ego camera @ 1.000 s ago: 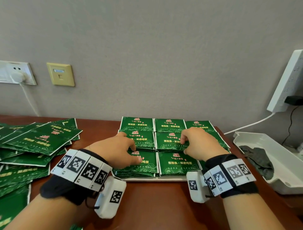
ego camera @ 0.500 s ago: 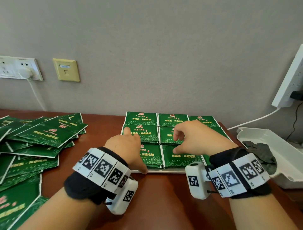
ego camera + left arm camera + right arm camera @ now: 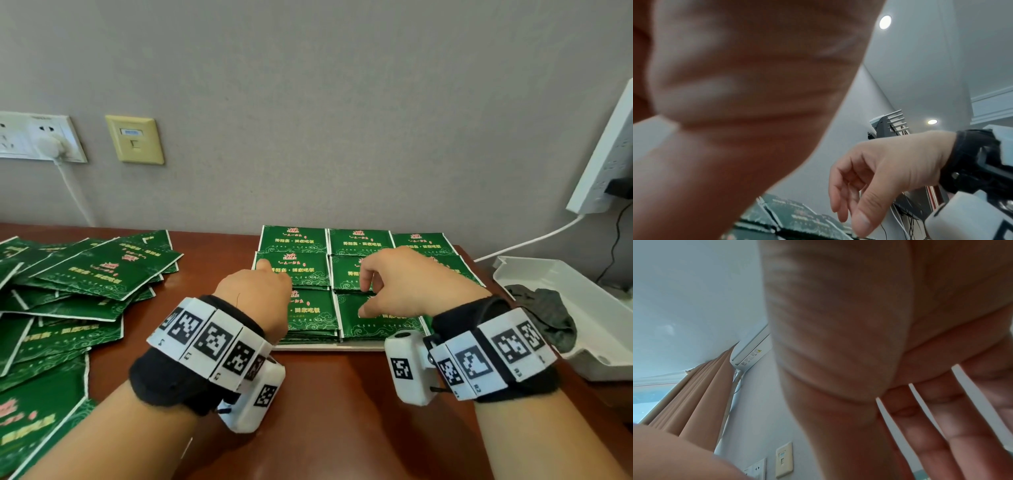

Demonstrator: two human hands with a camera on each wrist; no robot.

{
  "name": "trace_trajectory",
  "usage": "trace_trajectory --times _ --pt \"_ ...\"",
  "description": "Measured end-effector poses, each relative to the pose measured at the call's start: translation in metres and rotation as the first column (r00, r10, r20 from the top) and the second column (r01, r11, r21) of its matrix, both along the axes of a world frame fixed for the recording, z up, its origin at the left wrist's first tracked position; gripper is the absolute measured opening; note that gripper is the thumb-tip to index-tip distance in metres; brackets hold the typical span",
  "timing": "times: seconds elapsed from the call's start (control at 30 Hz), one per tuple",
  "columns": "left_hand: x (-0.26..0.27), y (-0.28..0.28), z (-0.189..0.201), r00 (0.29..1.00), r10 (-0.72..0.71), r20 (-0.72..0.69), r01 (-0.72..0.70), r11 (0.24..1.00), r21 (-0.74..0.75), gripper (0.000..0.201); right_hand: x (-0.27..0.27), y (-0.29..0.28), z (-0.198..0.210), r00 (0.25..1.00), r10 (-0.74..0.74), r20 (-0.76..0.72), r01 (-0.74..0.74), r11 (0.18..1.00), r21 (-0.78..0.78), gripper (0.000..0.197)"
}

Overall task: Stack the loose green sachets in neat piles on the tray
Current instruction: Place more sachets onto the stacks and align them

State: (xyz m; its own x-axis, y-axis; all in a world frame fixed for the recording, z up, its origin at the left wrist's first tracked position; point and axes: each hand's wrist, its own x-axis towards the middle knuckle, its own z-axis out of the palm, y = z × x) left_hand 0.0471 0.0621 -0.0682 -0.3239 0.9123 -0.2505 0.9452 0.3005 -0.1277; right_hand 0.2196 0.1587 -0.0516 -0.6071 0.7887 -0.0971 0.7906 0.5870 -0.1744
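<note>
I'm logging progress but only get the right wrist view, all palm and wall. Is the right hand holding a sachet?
Observer: No. In the left wrist view the right hand is empty, fingers loosely curled, over the piles on the tray.
Operator: And the left hand?
Observer: The left hand has its forefinger at the edge of the middle left pile.
Operator: Any sachets still unstacked?
Observer: Yes, many loose sachets lie on the table, left of the tray.

A grey wall [image 3: 308,102] rises behind the reddish-brown tabletop [image 3: 325,411]. It carries a white socket [image 3: 37,137] and a yellowish wall plate [image 3: 135,138]. Tan curtains [image 3: 701,394] hang below an air conditioner [image 3: 750,352]; ceiling downlights [image 3: 885,22] glow.
</note>
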Motion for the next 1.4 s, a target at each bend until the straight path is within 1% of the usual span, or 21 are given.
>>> trace_trajectory --times 0.1,0.2,0.27,0.37,0.47,0.57,0.63,0.67,0.73,0.8,0.83,0.87,0.93,1.0,1.03,1.13,1.2,1.27,1.3,1.33,1.4 --pt "-0.001 -0.009 0.015 1.000 -0.022 0.019 0.022 0.999 0.024 0.043 0.000 -0.001 0.001 1.000 0.016 -0.009 -0.016 1.000 0.014 0.029" --pt "-0.011 -0.028 0.042 0.988 -0.082 0.131 0.062 0.987 0.150 0.039 -0.001 -0.011 0.007 0.997 0.062 -0.052 -0.061 0.998 0.006 0.027" --pt "-0.021 -0.043 0.059 0.977 -0.123 0.172 0.084 0.972 0.219 0.035 -0.006 -0.022 0.010 0.988 0.111 -0.106 -0.111 0.994 0.003 0.025" --pt "-0.039 -0.069 0.067 0.976 -0.118 0.183 0.087 0.982 0.166 0.024 -0.021 -0.051 0.009 0.967 0.192 -0.166 -0.196 0.980 -0.012 0.022" --pt "-0.072 -0.103 0.052 0.983 -0.041 0.177 0.037 0.999 0.026 0.019 -0.046 -0.090 -0.003 0.947 0.271 -0.170 -0.289 0.953 -0.089 0.026" --pt "-0.107 -0.143 0.026 0.989 0.067 0.135 -0.051 0.992 -0.119 0.027 -0.078 -0.130 -0.020 0.926 0.357 -0.123 -0.375 0.908 -0.189 0.036" --pt "-0.125 -0.169 0.012 0.984 0.126 0.126 -0.106 0.982 -0.157 0.037 -0.099 -0.153 -0.030 0.912 0.402 -0.079 -0.410 0.886 -0.216 0.052" --pt "-0.133 -0.182 0.007 0.980 0.150 0.131 -0.132 0.982 -0.135 0.039 -0.109 -0.163 -0.035 0.904 0.424 -0.049 -0.424 0.880 -0.214 0.061" --pt "-0.149 -0.206 0.002 0.971 0.197 0.135 -0.194 0.980 -0.034 0.042 -0.128 -0.180 -0.042 0.892 0.451 0.006 -0.441 0.873 -0.208 0.078" --pt "-0.163 -0.226 0.001 0.963 0.238 0.126 -0.245 0.968 0.049 0.056 -0.143 -0.195 -0.045 0.886 0.461 0.059 -0.442 0.875 -0.199 0.090" --pt "-0.169 -0.234 -0.001 0.959 0.253 0.127 -0.263 0.962 0.067 0.063 -0.150 -0.201 -0.046 0.887 0.455 0.085 -0.433 0.880 -0.196 0.094" --pt "-0.174 -0.241 -0.003 0.955 0.265 0.135 -0.275 0.959 0.064 0.068 -0.155 -0.207 -0.046 0.892 0.440 0.106 -0.414 0.888 -0.200 0.098" --pt "-0.180 -0.251 -0.009 0.956 0.253 0.150 -0.257 0.966 0.005 0.070 -0.164 -0.215 -0.047 0.913 0.389 0.123 -0.354 0.905 -0.236 0.099" --pt "-0.180 -0.257 -0.015 0.958 0.231 0.168 -0.225 0.973 -0.052 0.070 -0.168 -0.218 -0.047 0.932 0.345 0.108 -0.305 0.910 -0.281 0.094" --pt "-0.178 -0.258 -0.019 0.960 0.216 0.177 -0.211 0.976 -0.048 0.068 -0.168 -0.219 -0.048 0.939 0.329 0.100 -0.288 0.911 -0.295 0.091" --pt "-0.170 -0.261 -0.028 0.969 0.176 0.175 -0.182 0.983 0.015 0.063 -0.165 -0.219 -0.053 0.957 0.281 0.069 -0.245 0.914 -0.324 0.082" --pt "-0.165 -0.260 -0.034 0.971 0.163 0.177 -0.176 0.983 0.060 0.055 -0.161 -0.217 -0.058 0.973 0.228 0.029 -0.204 0.914 -0.350 0.074" --pt "-0.163 -0.260 -0.036 0.967 0.159 0.199 -0.184 0.976 0.113 0.044 -0.156 -0.210 -0.063 0.985 0.166 -0.048 -0.172 0.920 -0.351 0.053" --pt "-0.162 -0.260 -0.035 0.963 0.161 0.217 -0.195 0.970 0.143 0.039 -0.153 -0.205 -0.065 0.986 0.122 -0.112 -0.155 0.921 -0.357 0.040" --pt "-0.161 -0.261 -0.034 0.958 0.164 0.235 -0.209 0.961 0.183 0.036 -0.151 -0.199 -0.067 0.979 0.064 -0.195 -0.136 0.914 -0.382 0.035" --pt "-0.160 -0.265 -0.029 0.950 0.158 0.271 -0.239 0.924 0.298 0.031 -0.146 -0.192 -0.069 0.938 -0.047 -0.343 -0.116 0.891 -0.440 0.022"
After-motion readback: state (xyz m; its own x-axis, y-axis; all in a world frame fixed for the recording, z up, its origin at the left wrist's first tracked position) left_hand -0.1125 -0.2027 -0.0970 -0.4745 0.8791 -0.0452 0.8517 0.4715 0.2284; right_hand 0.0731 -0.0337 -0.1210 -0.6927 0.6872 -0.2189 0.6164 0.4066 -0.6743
